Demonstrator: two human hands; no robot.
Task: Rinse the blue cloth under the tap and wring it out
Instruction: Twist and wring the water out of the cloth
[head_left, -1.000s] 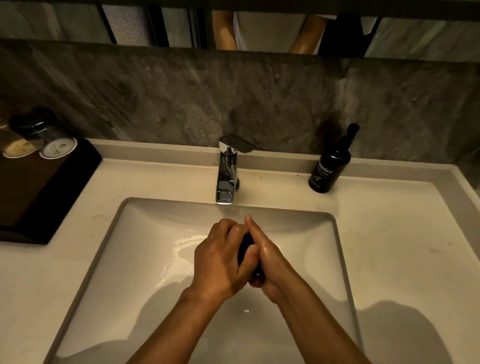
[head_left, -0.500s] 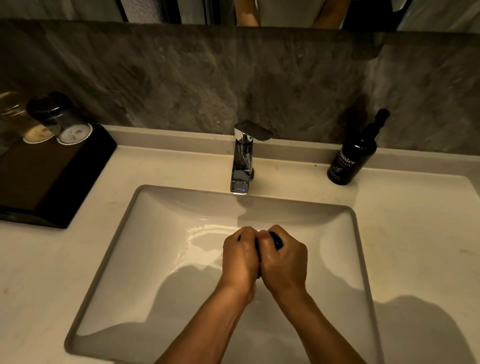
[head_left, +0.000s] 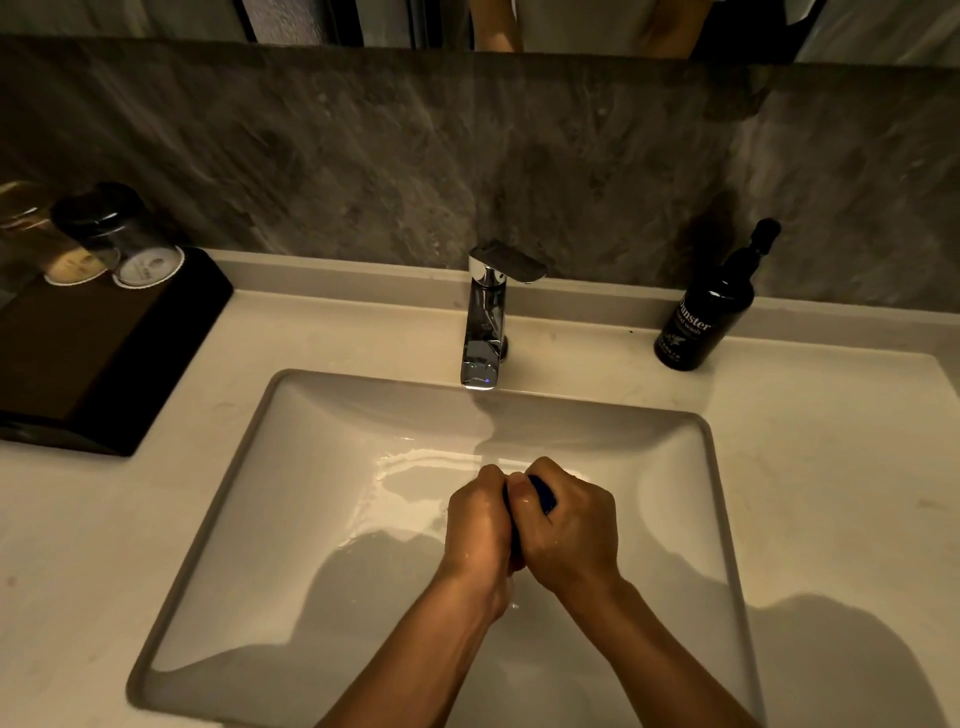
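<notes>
Over the middle of the white sink (head_left: 291, 519), my left hand (head_left: 480, 525) and my right hand (head_left: 574, 530) are both clenched side by side around the blue cloth (head_left: 543, 493). Only a small dark blue strip of it shows between my fists; the remainder is hidden. The chrome tap (head_left: 485, 322) stands at the back of the basin, a little behind and left of my hands. I see no stream from its spout. The basin floor behind my hands is wet and shiny.
A black hand-wash pump bottle (head_left: 706, 317) stands on the counter, back right. A dark tray (head_left: 93, 353) on the left carries two upturned glasses (head_left: 119, 244). A grey stone wall rises behind the counter, with a mirror above.
My hands went from flat palms pressed around the cloth to two tight fists gripping it. The camera view shifted slightly, so the sink sits further right and lower.
</notes>
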